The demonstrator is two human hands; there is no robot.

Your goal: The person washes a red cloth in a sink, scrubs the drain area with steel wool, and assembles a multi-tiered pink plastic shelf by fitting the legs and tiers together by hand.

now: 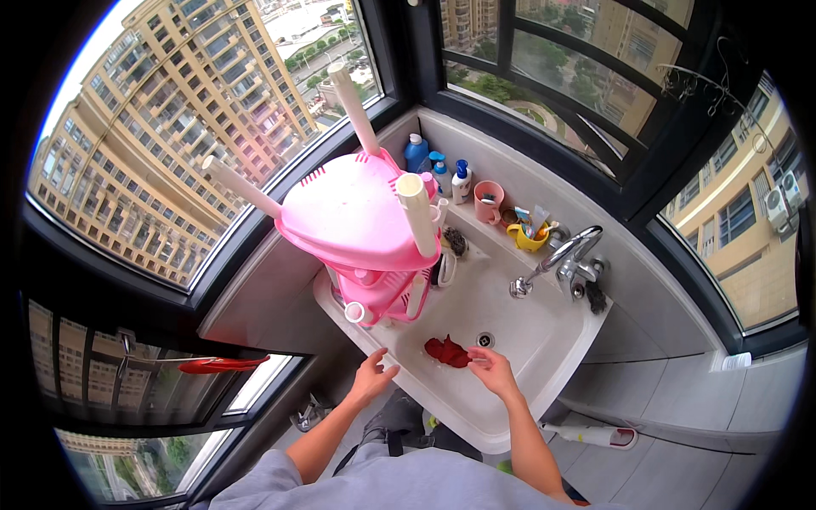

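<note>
Head view: a small red cloth (447, 350) lies crumpled on the floor of the white sink (544, 387), near its front edge and just beside the drain (484, 339). It looks soft, limp and light, probably wet; a bunched fold would give a grip. Right hand (493, 368), fingers loosely spread, touches its edge. Left hand (371, 376) rests open at the front rim, near it.

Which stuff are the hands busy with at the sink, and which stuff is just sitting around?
In use: red cloth, sink, right hand touching the cloth, left hand at the sink's edge.

Sitting around: pink stool, tap, bottles, pink cup, yellow cup.
</note>
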